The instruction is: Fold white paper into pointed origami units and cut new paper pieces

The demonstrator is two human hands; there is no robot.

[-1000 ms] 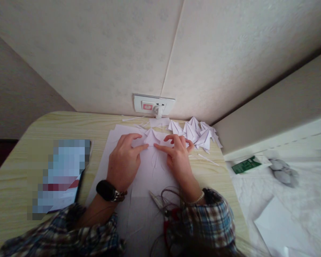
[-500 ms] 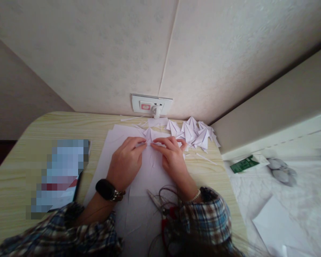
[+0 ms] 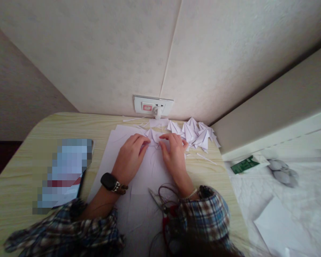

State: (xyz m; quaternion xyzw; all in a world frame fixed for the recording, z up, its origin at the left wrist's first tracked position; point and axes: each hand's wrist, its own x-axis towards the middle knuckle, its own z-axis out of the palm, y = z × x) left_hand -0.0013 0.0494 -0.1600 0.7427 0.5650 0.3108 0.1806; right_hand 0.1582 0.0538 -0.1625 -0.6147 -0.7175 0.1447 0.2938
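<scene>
Pale wood table (image 3: 21, 171); white sheets (image 3: 139, 203) on it, loose, might slide if pressed sideways. Pile (image 3: 189, 132) of folded papers just beside the right hand (image 3: 174, 151); a stray knuckle could scatter it. Scissors (image 3: 156, 199) by the right sleeve (image 3: 205, 214) could snag it. Left hand (image 3: 131, 157) pinches the folded piece (image 3: 151, 134), atop the sheets; whether the right grips, cannot tell. Uneven pull could skew its folds.
</scene>
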